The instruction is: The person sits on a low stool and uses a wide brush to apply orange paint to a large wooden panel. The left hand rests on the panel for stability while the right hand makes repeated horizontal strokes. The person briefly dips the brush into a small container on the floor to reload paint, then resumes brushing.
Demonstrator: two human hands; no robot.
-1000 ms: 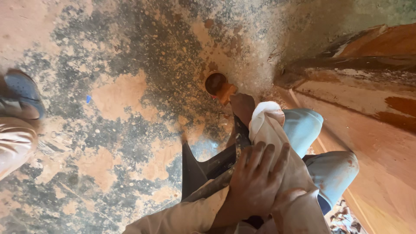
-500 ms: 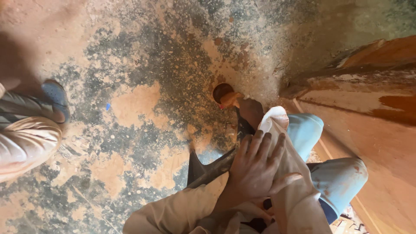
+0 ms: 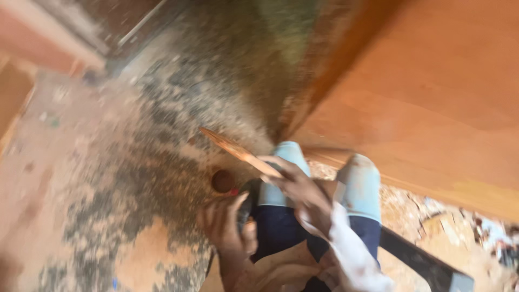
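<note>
The view is motion-blurred. My right hand (image 3: 298, 188), with a white sleeve behind it, is closed on a thin reddish wooden strip (image 3: 233, 148) that points up and to the left. My left hand (image 3: 224, 230) sits lower left with curled fingers against a dark object (image 3: 246, 204); the blur hides whether it grips it. A small round brown object (image 3: 223, 180) lies on the floor just above my left hand. My knees in pale blue (image 3: 359, 186) and dark shorts (image 3: 281, 232) are below both hands.
A large orange wooden panel (image 3: 432, 97) fills the right and upper right. A dark flat bar (image 3: 424, 265) runs to the lower right over wood shavings (image 3: 432, 216). The mottled grey and orange floor (image 3: 135, 178) spreads to the left.
The view has swung to the right and the orange panel now fills that side. The hands have come apart; my right hand now holds up a thin wooden strip. The other person's foot is out of view.
</note>
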